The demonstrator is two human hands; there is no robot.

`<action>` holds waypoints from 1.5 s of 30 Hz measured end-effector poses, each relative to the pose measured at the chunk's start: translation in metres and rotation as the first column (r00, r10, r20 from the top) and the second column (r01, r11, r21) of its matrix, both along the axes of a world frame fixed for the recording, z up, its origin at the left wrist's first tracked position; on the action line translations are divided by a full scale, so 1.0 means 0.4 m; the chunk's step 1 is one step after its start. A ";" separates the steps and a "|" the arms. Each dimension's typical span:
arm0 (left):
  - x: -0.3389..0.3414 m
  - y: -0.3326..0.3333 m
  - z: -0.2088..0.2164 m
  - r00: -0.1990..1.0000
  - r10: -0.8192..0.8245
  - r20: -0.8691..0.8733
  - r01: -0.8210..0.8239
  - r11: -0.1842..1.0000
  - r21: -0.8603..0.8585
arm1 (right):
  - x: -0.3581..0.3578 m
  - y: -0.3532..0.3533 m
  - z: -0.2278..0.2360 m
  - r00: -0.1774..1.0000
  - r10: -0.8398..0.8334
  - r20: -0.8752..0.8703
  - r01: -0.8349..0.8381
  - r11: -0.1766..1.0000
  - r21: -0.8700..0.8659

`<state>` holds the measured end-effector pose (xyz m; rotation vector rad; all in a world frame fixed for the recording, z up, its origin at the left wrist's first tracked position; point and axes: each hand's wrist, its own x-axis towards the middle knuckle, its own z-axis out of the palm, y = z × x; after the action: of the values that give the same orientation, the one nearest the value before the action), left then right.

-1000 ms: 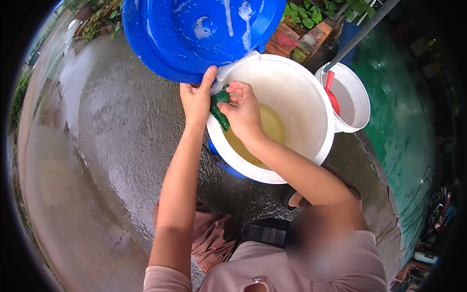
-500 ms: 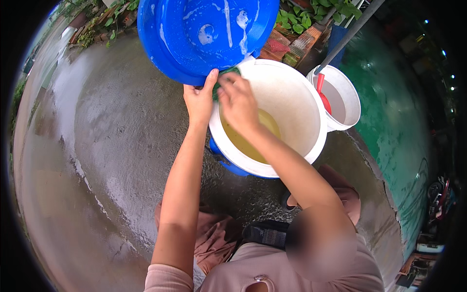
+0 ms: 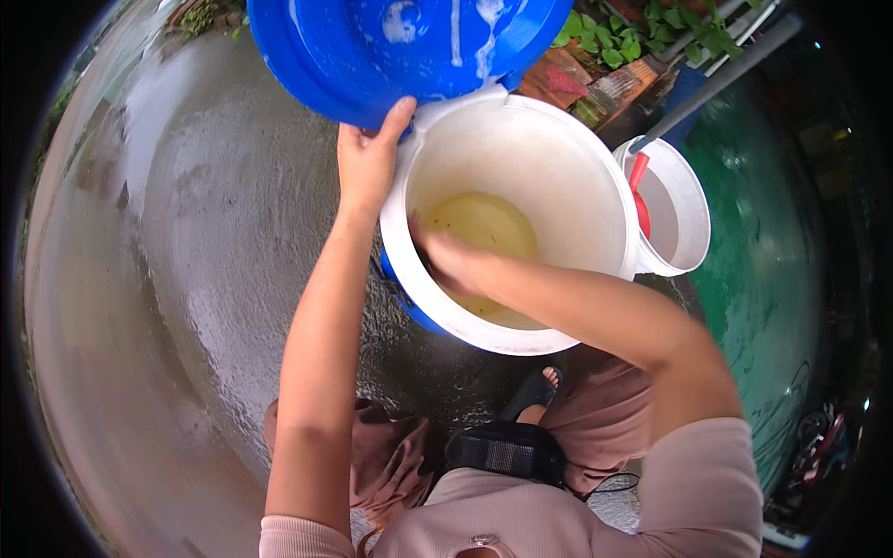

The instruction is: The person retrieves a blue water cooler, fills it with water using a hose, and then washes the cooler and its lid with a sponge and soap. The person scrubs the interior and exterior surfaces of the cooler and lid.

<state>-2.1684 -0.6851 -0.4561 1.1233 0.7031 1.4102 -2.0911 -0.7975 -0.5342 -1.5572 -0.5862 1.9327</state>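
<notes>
At the far rim of a round tub [image 3: 621, 186], white inside and blue outside, a blue lid [image 3: 339, 60] stands raised with streaks of suds on it. My left hand [image 3: 366, 167] grips the lid's near edge, thumb on the inner side. Inside the tub, my right hand [image 3: 448, 259] is down against the left wall. Its fingers are blurred and partly hidden, and whatever they may hold does not show. A shallow pool of yellowish water [image 3: 479, 223] with dark specks covers the tub's bottom.
Right of the tub stands a smaller white bucket [image 3: 693, 200] holding greyish water and a red scoop [image 3: 642, 209]. A grey pole [image 3: 726, 79] slants above it. Bricks [image 3: 555, 76] and leafy plants [image 3: 619, 42] lie behind. The concrete floor [image 3: 233, 205] is wet.
My right hand has gone from the lid's near edge, where it had a green scouring pad, down into the tub. The pad is out of sight. My left hand keeps its hold on the lid.
</notes>
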 end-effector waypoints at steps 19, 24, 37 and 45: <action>-0.248 0.077 -0.188 0.997 0.036 -0.072 -0.039 0.998 -0.048 | 0.163 0.121 0.171 -0.314 0.948 -0.054 -0.828 -0.302 -0.473; -0.269 0.103 -0.227 0.998 0.009 -0.067 -0.008 1.000 0.014 | 0.240 0.253 0.154 -0.795 -0.337 0.505 -0.387 -0.360 -0.849; -0.271 0.090 -0.271 0.996 0.054 -0.066 -0.054 0.999 0.001 | 0.238 0.035 0.165 -0.594 0.283 0.753 -0.804 -0.173 -0.570; -0.226 0.080 -0.275 0.999 0.033 -0.031 -0.035 0.998 -0.048 | 0.334 0.145 0.136 -0.570 -0.336 0.750 -0.724 -0.227 -0.652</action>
<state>-2.2587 -0.6531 -0.5659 1.1013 0.7778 1.3998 -1.9575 -0.7396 -0.4798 -1.0028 -3.5710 -0.5988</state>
